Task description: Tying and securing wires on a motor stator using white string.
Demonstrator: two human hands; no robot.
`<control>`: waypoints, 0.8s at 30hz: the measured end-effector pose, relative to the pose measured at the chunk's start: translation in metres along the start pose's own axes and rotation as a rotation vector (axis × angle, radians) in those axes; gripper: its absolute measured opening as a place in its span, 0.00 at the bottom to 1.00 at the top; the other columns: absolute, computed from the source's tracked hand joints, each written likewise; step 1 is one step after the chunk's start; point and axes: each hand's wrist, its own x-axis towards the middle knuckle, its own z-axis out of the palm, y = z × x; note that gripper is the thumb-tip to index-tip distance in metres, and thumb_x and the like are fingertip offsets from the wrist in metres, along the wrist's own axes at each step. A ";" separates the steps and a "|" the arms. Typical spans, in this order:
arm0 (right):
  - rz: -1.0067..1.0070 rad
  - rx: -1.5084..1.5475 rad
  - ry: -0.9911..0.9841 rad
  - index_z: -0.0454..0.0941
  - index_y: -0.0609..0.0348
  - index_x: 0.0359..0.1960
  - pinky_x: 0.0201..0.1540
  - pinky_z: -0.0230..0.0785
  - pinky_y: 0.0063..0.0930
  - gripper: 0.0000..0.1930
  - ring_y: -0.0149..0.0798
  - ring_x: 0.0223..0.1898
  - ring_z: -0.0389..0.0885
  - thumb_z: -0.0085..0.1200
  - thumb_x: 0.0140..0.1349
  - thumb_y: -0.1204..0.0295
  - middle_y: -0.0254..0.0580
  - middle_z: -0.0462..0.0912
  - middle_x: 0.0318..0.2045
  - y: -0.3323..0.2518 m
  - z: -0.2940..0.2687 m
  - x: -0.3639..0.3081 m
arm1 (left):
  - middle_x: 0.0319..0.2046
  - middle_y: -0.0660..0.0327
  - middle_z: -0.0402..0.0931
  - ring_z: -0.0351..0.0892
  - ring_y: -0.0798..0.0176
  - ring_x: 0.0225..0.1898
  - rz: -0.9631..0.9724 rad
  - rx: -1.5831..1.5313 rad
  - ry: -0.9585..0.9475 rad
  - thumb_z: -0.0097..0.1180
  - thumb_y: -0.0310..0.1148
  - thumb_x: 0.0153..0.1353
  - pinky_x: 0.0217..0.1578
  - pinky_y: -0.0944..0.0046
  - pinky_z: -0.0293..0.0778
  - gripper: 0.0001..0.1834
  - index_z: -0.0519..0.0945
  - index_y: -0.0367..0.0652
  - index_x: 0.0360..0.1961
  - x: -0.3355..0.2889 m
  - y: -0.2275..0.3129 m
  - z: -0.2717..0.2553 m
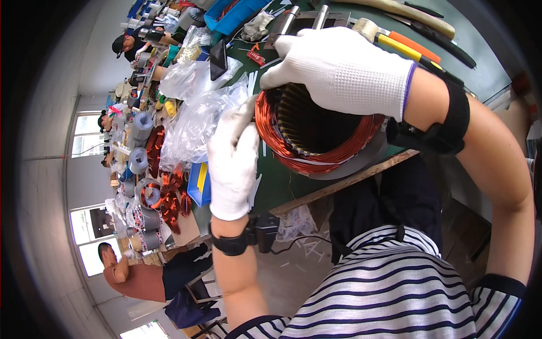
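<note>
A motor stator with a thick ring of copper winding sits near the front edge of the green workbench. Its dark slotted bore faces up toward me. My right hand, in a white knit glove, reaches across the far side of the ring, with its fingers curled down over the copper wires at the far left. On the left flank my left hand, gloved too, has its bent fingers closed against the coil's outer edge. The gloves hide both sets of fingertips where they meet the wires.
Clear plastic bags, a black phone and a blue box lie left of the stator. Beyond it are a mallet, yellow- and orange-handled tools and a blue bin. Other people work along benches at the left.
</note>
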 end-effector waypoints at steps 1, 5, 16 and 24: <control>-0.014 -0.002 0.004 0.81 0.46 0.51 0.45 0.74 0.39 0.26 0.48 0.43 0.80 0.49 0.52 0.85 0.48 0.76 0.40 -0.002 0.003 0.001 | 0.36 0.54 0.78 0.77 0.61 0.34 0.054 -0.007 -0.076 0.50 0.24 0.59 0.39 0.65 0.72 0.20 0.76 0.33 0.54 0.003 0.000 -0.007; 0.210 -0.033 0.015 0.80 0.46 0.51 0.46 0.74 0.39 0.25 0.49 0.43 0.80 0.48 0.52 0.84 0.49 0.77 0.40 -0.016 0.011 -0.004 | 0.34 0.50 0.79 0.81 0.49 0.36 0.263 0.530 -0.175 0.54 0.30 0.53 0.37 0.55 0.75 0.17 0.76 0.35 0.45 0.026 0.047 0.004; 0.289 0.062 0.100 0.80 0.49 0.51 0.42 0.79 0.38 0.20 0.46 0.40 0.85 0.44 0.59 0.77 0.49 0.84 0.38 0.004 0.011 -0.002 | 0.27 0.52 0.82 0.84 0.53 0.31 0.308 1.245 -0.191 0.51 0.29 0.57 0.31 0.56 0.79 0.11 0.74 0.35 0.40 0.046 0.043 0.028; 0.308 0.459 0.227 0.80 0.62 0.46 0.45 0.73 0.33 0.15 0.46 0.40 0.82 0.47 0.59 0.71 0.52 0.82 0.39 0.029 0.011 -0.012 | 0.28 0.51 0.82 0.84 0.50 0.31 0.258 1.111 -0.132 0.48 0.30 0.59 0.32 0.53 0.79 0.10 0.74 0.37 0.39 0.047 0.036 0.025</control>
